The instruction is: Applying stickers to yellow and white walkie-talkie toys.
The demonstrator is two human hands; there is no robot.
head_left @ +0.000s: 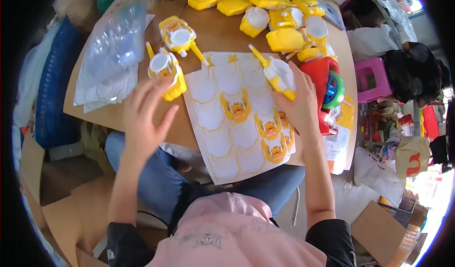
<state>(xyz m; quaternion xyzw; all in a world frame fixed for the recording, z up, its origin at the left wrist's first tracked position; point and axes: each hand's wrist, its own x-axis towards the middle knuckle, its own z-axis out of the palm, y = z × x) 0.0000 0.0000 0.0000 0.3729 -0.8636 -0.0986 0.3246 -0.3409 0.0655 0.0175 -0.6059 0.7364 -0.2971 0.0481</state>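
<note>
My right hand (303, 99) grips a yellow and white plastic toy piece (280, 73) with a stick-like handle pointing up and left. Below it lies a sheet of stickers (211, 141), several of its shapes peeled out and a few orange-yellow stickers (235, 107) left on it. My left hand (148, 113) is at the sheet's left, thumb spread away from the fingers. Its fingertips overlap the near edge of a yellow toy piece with a round white cap (161, 63); whether they touch it I cannot tell. A similar capped toy piece (180, 37) lies just beyond.
More yellow toy pieces (286, 39) crowd the cardboard-topped table's far right. A red toy part with a green-blue wheel (334, 90) stands right of my right hand. Clear plastic packaging (113, 39) lies over papers at left. A purple stool (372, 80) and open cardboard boxes (66, 205) flank the table.
</note>
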